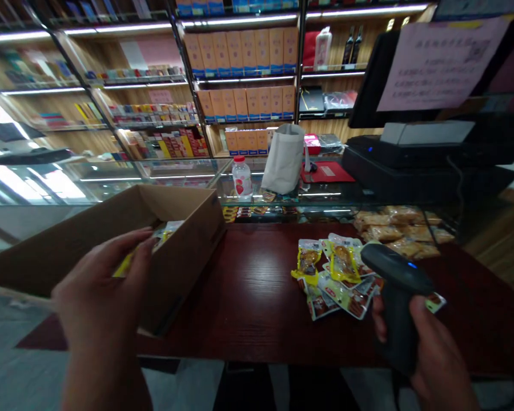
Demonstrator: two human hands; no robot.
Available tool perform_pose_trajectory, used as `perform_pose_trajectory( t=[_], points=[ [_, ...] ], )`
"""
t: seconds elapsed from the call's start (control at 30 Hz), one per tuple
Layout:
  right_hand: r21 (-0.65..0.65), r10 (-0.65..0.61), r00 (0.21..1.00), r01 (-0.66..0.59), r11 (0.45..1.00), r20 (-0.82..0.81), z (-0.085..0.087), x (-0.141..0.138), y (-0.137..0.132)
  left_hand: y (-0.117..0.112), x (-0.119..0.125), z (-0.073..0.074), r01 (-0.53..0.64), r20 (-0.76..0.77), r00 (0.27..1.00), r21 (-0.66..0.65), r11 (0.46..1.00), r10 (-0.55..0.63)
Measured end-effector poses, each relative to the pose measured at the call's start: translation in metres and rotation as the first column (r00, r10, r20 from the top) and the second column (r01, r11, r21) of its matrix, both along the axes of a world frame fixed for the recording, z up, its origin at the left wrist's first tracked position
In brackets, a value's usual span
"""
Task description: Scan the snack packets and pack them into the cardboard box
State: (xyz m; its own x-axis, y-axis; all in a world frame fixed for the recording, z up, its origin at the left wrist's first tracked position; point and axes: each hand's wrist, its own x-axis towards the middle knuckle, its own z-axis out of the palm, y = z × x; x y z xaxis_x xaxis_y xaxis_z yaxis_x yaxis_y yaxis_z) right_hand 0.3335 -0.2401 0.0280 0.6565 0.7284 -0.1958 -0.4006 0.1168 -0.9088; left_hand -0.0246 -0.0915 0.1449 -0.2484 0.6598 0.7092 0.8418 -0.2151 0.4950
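My left hand point(107, 279) is at the near wall of an open cardboard box point(188, 251), its fingers closed on a snack packet point(126, 265) with yellow edges. Most of that packet is hidden behind the fingers, and the hand is slightly blurred. More pale and yellow packaging shows just past the fingertips, inside the box. My right hand point(432, 348) is wrapped round the handle of a black barcode scanner point(398, 279), which has a small blue light on top. The scanner's head points left, close to a loose pile of snack packets point(345, 265) on the dark red table point(248, 285).
Behind the table runs a glass counter bearing a bottle with a red cap point(241, 178), a white bag point(284, 160) and a red folder point(328, 172). Bagged food point(394, 225) lies at the right rear, below a black monitor point(374, 80). Stocked shelves line the back wall.
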Motion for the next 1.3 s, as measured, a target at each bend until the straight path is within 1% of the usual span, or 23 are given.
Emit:
perform_pose_trajectory(
  t=[0.03, 0.07, 0.1, 0.13, 0.17, 0.2, 0.27, 0.3, 0.33, 0.37, 0.4, 0.53, 0.6, 0.67, 0.77, 0.87, 1.0, 1.07, 1.1, 1.13, 1.17, 1.23, 1.3],
  points=[
    [0.035, 0.004, 1.0, -0.004, 0.999, 0.004, 0.0, 0.003, 0.0, 0.001, 0.019, -0.009, 0.159, 0.014, 0.987, -0.032, 0.987, -0.159],
    [0.068, -0.01, 1.0, 0.01, 0.998, 0.002, -0.001, 0.006, 0.001, 0.004, 0.039, -0.019, 0.317, 0.018, 0.948, -0.098, 0.943, -0.317],
    [0.094, -0.02, 1.0, 0.02, 0.995, 0.004, -0.001, 0.009, 0.0, 0.009, 0.061, -0.03, 0.467, 0.03, 0.882, -0.179, 0.866, -0.47],
    [0.115, -0.034, 0.999, 0.033, 0.993, 0.004, -0.001, 0.012, -0.001, 0.014, 0.082, -0.042, 0.583, 0.056, 0.804, -0.266, 0.768, -0.592],
    [0.136, -0.049, 0.999, 0.048, 0.99, 0.005, -0.001, 0.015, -0.002, 0.019, 0.104, -0.055, 0.662, 0.087, 0.729, -0.341, 0.668, -0.678],
    [0.151, -0.06, 0.998, 0.058, 0.987, 0.006, -0.001, 0.016, -0.004, 0.025, 0.125, -0.068, 0.71, 0.114, 0.662, -0.412, 0.571, -0.741],
    [0.165, -0.069, 0.998, 0.067, 0.984, 0.006, 0.0, 0.019, -0.008, 0.033, 0.165, -0.091, 0.731, 0.13, 0.567, -0.533, 0.425, -0.813],
    [0.17, -0.073, 0.997, 0.071, 0.983, 0.006, 0.001, 0.02, -0.01, 0.035, 0.184, -0.1, 0.714, 0.116, 0.54, -0.587, 0.381, -0.833],
    [0.173, -0.078, 0.997, 0.076, 0.982, 0.008, 0.001, 0.021, -0.012, 0.036, 0.201, -0.107, 0.685, 0.086, 0.526, -0.632, 0.361, -0.846],
    [0.175, -0.085, 0.996, 0.082, 0.981, 0.01, 0.001, 0.023, -0.014, 0.035, 0.217, -0.112, 0.649, 0.041, 0.519, -0.669, 0.362, -0.854],
    [0.177, -0.095, 0.995, 0.092, 0.98, 0.01, 0.0, 0.024, -0.015, 0.035, 0.232, -0.115, 0.606, -0.016, 0.523, -0.696, 0.385, -0.852],
    [0.148, -0.131, 0.991, 0.131, 0.98, -0.012, -0.003, 0.031, -0.022, 0.033, 0.279, -0.121, 0.433, -0.236, 0.588, -0.716, 0.548, -0.773],
    [0.133, -0.134, 0.991, 0.134, 0.982, -0.012, -0.003, 0.032, -0.025, 0.035, 0.294, -0.124, 0.37, -0.271, 0.614, -0.731, 0.573, -0.741],
    [0.132, -0.152, 0.988, 0.151, 0.98, -0.004, 0.0, 0.031, -0.026, 0.037, 0.302, -0.126, 0.345, -0.258, 0.628, -0.753, 0.56, -0.734],
    [0.138, -0.193, 0.981, 0.19, 0.972, 0.012, 0.005, 0.028, -0.027, 0.04, 0.305, -0.126, 0.368, -0.187, 0.67, -0.757, 0.54, -0.719],
    [0.148, -0.181, 0.983, 0.174, 0.973, 0.033, 0.006, 0.028, -0.026, 0.04, 0.305, -0.124, 0.428, -0.074, 0.699, -0.753, 0.5, -0.711],
    [0.169, -0.132, 0.991, 0.124, 0.978, 0.038, -0.001, 0.033, -0.025, 0.04, 0.302, -0.124, 0.515, 0.047, 0.702, -0.723, 0.461, -0.711],
    [0.161, -0.129, 0.991, 0.124, 0.979, 0.02, -0.005, 0.034, -0.024, 0.04, 0.295, -0.126, 0.604, 0.209, 0.716, -0.664, 0.44, -0.667],
    [0.155, -0.128, 0.992, 0.124, 0.98, 0.012, -0.007, 0.034, -0.024, 0.04, 0.289, -0.126, 0.662, 0.327, 0.706, -0.62, 0.421, -0.628],
    [0.148, -0.126, 0.992, 0.123, 0.981, 0.006, -0.008, 0.034, -0.024, 0.04, 0.282, -0.126, 0.724, 0.459, 0.675, -0.565, 0.396, -0.578],
    [0.143, -0.123, 0.992, 0.121, 0.982, 0.001, -0.009, 0.034, -0.024, 0.038, 0.273, -0.126, 0.784, 0.587, 0.619, -0.503, 0.365, -0.521],
    [0.134, -0.119, 0.993, 0.119, 0.984, -0.009, -0.011, 0.033, -0.023, 0.034, 0.25, -0.124, 0.884, 0.8, 0.457, -0.359, 0.301, -0.389],
    [0.125, -0.114, 0.993, 0.114, 0.986, -0.006, -0.011, 0.031, -0.021, 0.026, 0.224, -0.121, 0.933, 0.917, 0.304, -0.232, 0.274, -0.259]
  ],
)
